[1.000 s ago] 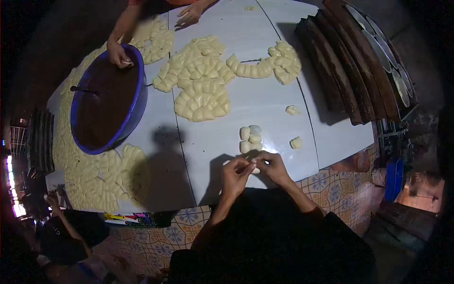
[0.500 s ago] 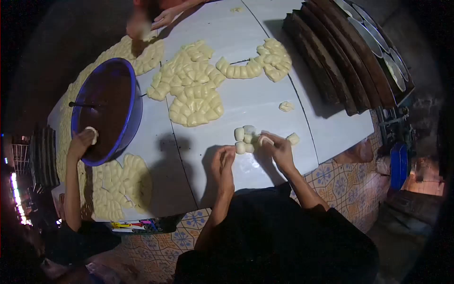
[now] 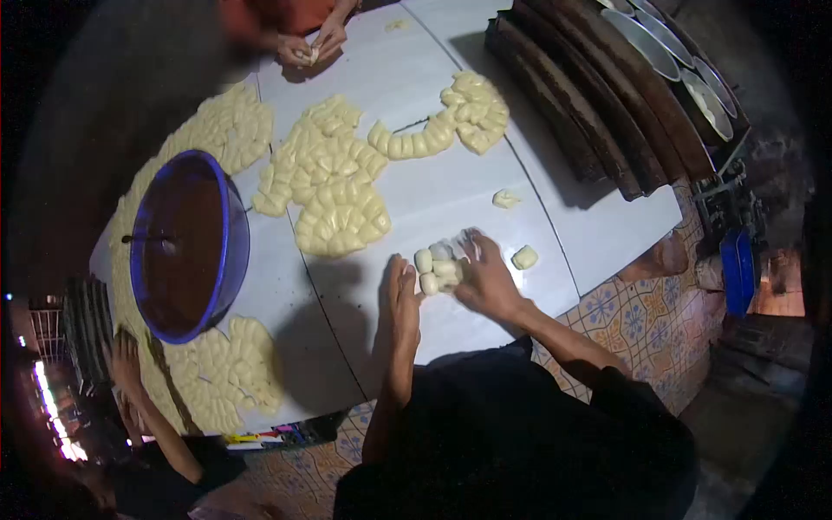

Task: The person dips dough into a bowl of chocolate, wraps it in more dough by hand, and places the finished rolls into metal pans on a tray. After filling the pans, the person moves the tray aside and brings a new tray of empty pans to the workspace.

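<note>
A small cluster of pale, rounded dough pieces (image 3: 424, 260) sits on the white table (image 3: 451, 195) in front of me. At its left edge is my left hand (image 3: 405, 299), open, with fingers straight and upright, close against the pieces. My right hand (image 3: 492, 282) spreads over the cluster's right side, thumb and fingers apart, touching the dough; part of the cluster is hidden beneath it and slightly smeared by motion. One separate dough piece (image 3: 524, 257) lies right of that hand. Farther back is a flattened dough scrap (image 3: 506, 198).
Cut dough pieces (image 3: 342, 221) cover much of the table's middle and left. A purple basin (image 3: 236, 251) of brown filling stands left. Dark stacked trays (image 3: 598, 95) and metal tins (image 3: 646, 43) occupy the right. A co-worker's hands (image 3: 316, 48) hold dough opposite; another person's hand (image 3: 126, 364) is at left.
My right hand has gone from pinching a dough piece beside the cluster to spreading over it. The left co-worker's hand has left the basin. The view has shifted slightly.
</note>
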The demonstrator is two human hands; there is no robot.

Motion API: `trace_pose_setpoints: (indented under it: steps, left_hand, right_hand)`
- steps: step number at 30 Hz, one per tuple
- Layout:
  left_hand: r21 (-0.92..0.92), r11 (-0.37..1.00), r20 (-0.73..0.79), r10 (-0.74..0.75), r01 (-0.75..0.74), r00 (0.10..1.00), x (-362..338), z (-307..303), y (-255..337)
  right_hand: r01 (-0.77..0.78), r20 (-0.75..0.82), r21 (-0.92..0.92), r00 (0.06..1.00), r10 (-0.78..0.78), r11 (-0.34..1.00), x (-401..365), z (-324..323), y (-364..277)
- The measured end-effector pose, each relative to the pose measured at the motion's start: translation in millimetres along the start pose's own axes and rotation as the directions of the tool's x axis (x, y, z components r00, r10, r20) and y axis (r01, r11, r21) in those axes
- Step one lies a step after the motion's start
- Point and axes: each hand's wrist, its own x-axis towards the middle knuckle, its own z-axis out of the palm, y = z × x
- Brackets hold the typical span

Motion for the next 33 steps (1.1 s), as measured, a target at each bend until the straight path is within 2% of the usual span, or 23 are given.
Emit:
trace_pose_setpoints:
  steps: [1,3,5,7,8,9,10,11,13,14,15,17,18,19,20,21,22,23,25,27,30,32,33]
  left_hand:
    - [-0.053,0.998,0.057,-0.026,0.03,0.998,8,2,0]
    - [0.148,0.989,0.015,0.016,-0.018,1.0,19,11,0]
    - [0.055,0.998,0.149,0.006,-0.014,0.989,56,-11,-21]
    - [-0.13,0.991,0.217,0.013,0.015,0.976,66,-18,-10]
    - [-0.08,0.993,0.267,0.104,-0.086,0.958,53,-13,8]
    - [-0.038,0.981,0.313,0.192,-0.189,0.93,27,-3,40]
    - [-0.175,0.962,0.325,0.259,-0.211,0.91,-12,20,81]
    - [-0.307,0.926,0.323,0.318,-0.219,0.891,-50,41,111]
    - [-0.258,0.832,0.191,0.542,-0.491,0.818,-72,63,126]
    - [0.045,0.718,0.166,0.68,-0.694,0.714,-69,67,123]
    - [0.235,0.526,0.199,0.797,-0.818,0.57,-56,66,110]
    - [-0.368,0.811,0.172,0.539,-0.454,0.824,-49,70,94]
    - [-0.026,0.772,0.276,0.617,-0.636,0.737,-41,68,77]
    - [0.295,0.587,0.403,0.639,-0.754,0.655,-29,70,59]
    - [0.266,0.709,0.39,0.541,-0.653,0.745,-21,79,42]
    - [0.238,0.813,0.381,0.425,-0.531,0.821,-21,90,29]
    - [0.083,0.916,0.379,0.335,-0.393,0.862,-37,109,31]
    - [-0.072,0.97,0.391,0.241,-0.231,0.888,-51,128,38]
    - [-0.003,0.983,0.485,0.161,-0.183,0.859,-57,150,35]
    - [0.04,0.955,0.583,0.218,-0.295,0.783,-66,162,35]
    - [0.087,0.936,0.611,0.22,-0.341,0.76,-64,160,31]
    - [-0.014,0.958,0.582,0.241,-0.287,0.777,-45,140,17]
    - [-0.067,0.967,0.561,0.242,-0.247,0.792,-33,125,7]
  right_hand:
    - [0.124,0.022,-0.125,0.992,-0.123,0.984,7,3,-6]
    - [0.3,0.082,-0.139,0.953,-0.291,0.944,17,22,4]
    - [0.329,0.034,-0.08,0.944,-0.328,0.941,34,55,27]
    - [0.312,-0.037,0.077,0.95,-0.31,0.947,43,47,29]
    - [0.199,-0.045,0.386,0.979,-0.197,0.901,43,41,25]
    - [0.089,-0.019,0.662,0.995,-0.103,0.744,40,32,22]
    - [-0.135,0.168,0.906,0.985,-0.049,0.402,34,21,25]
    - [-0.355,0.351,0.935,0.931,-0.098,-0.026,28,9,28]
    - [-0.38,0.356,0.87,0.925,-0.134,-0.315,2,-46,9]
    - [-0.34,0.294,0.896,0.936,-0.192,-0.285,-6,-68,12]
    - [-0.209,0.217,0.976,0.96,-0.178,0.059,-10,-105,15]
    - [0.134,-0.016,0.821,0.977,-0.211,0.555,-18,-196,7]
    - [0.228,-0.095,0.632,0.971,-0.218,0.741,-20,-238,6]
    - [0.372,-0.249,0.54,0.928,-0.279,0.755,-17,-284,-9]
    - [0.403,-0.34,0.485,0.904,-0.258,0.776,-8,-317,-14]
    - [0.535,-0.427,0.103,0.785,-0.448,0.839,10,-356,-15]
    - [0.371,-0.409,0.138,0.866,-0.288,0.918,29,-379,-10]
    - [0.345,-0.418,0.219,0.878,-0.232,0.913,60,-401,9]
    - [0.129,-0.326,0.054,0.94,-0.105,0.99,108,-436,42]
    - [-0.065,-0.188,-0.116,0.981,0.042,0.991,159,-444,99]
    - [-0.232,-0.083,0.005,0.969,0.232,0.973,160,-435,105]
    - [-0.163,-0.178,-0.202,0.976,0.127,0.966,143,-440,86]
    - [-0.098,-0.44,-0.464,0.888,-0.133,0.88,126,-431,70]
